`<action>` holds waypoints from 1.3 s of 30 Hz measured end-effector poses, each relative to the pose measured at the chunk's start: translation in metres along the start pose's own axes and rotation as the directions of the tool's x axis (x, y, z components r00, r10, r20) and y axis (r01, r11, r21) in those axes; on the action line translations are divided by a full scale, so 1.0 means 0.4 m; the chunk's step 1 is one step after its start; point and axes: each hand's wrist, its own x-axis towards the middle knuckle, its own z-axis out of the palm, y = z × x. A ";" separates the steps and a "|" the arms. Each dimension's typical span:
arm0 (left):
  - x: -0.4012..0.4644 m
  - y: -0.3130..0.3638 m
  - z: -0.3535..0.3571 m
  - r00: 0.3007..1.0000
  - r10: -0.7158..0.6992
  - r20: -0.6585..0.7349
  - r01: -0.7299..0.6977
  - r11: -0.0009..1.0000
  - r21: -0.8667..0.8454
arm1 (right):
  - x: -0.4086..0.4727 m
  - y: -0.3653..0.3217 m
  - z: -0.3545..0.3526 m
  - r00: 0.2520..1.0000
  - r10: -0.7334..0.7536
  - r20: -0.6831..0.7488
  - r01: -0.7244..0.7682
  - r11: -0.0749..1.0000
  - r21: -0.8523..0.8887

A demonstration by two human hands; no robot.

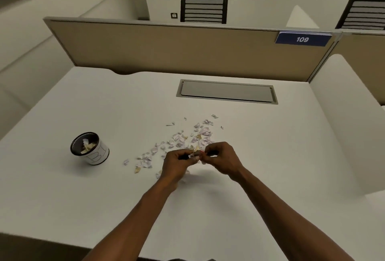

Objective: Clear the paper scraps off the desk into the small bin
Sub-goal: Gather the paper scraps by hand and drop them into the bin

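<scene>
Both hands meet at the near edge of the scattered paper scraps: the left hand and right hand have fingers curled, pinching a small bunch of scraps between them. Gathering looks to be the step in hand; next, that bunch would need carrying to the small bin, well off to the left of the left hand on the desk, with some scraps already inside. Hand-drawn letters on the bin look like "BI"; a blue sign beyond reads "109".

I saw pale paper scraps strewn mid-desk; the small bin, holding some, stood upright toward the left edge.
</scene>
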 end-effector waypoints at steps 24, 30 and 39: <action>0.001 0.224 -0.738 0.922 0.196 -0.333 -0.211 0.977 -0.009 | 0.311 -0.542 0.531 0.938 -0.209 0.278 0.174 0.974 0.143; 0.021 0.166 -0.813 0.887 0.134 -0.442 -0.085 0.988 0.128 | 0.352 -0.540 0.663 0.953 -0.186 0.240 0.207 0.976 -0.066; 0.038 0.104 -0.846 0.881 0.190 -0.433 0.056 0.867 0.495 | 0.354 -0.501 0.727 0.927 -0.243 0.284 0.322 0.906 -0.274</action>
